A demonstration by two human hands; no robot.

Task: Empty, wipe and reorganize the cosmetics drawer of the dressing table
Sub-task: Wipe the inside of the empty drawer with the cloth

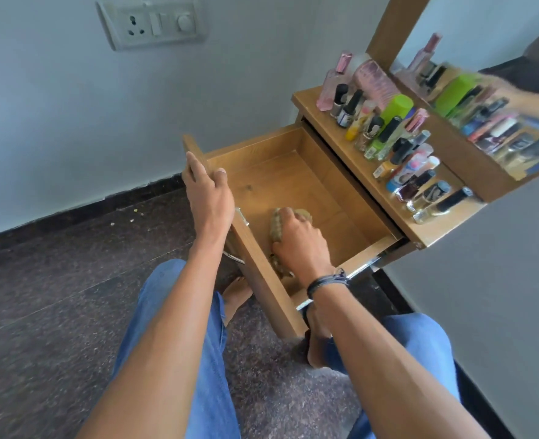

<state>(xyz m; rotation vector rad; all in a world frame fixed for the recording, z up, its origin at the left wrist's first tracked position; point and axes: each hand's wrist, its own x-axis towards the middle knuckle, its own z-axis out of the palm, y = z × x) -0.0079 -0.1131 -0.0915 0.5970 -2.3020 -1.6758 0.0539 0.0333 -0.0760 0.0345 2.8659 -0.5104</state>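
Hands well apart here, each busy with its own thing. The drawer (296,172) of the dressing table (322,122) stands wide open, its wooden floor bare apart from the cloth, and one metal slide rail (367,264) shows along its near side. Up at the far corner of the drawer front, the left hand (209,193) grips the top edge, fingers draped over the outside, thumb hooked over the inner face. Just below that wrist sits the metal handle (242,216) on the front panel. Down inside the drawer, close against the front panel, the right hand (299,243) is curled over a crumpled olive-brown cloth (276,224) and presses it onto the drawer floor; dark wrist bands (326,282) circle that arm.

On the table top, a packed row of bottles (398,147) runs along the back edge: nail polishes, small perfumes and a bright green bottle (394,107), all standing outside the drawer. The mirror (470,128) behind them doubles the row.

Lower down, blue jeans (204,343) and bare feet over a dark speckled floor (56,280). High on the pale wall, a switch plate (152,23) with a socket and a dial
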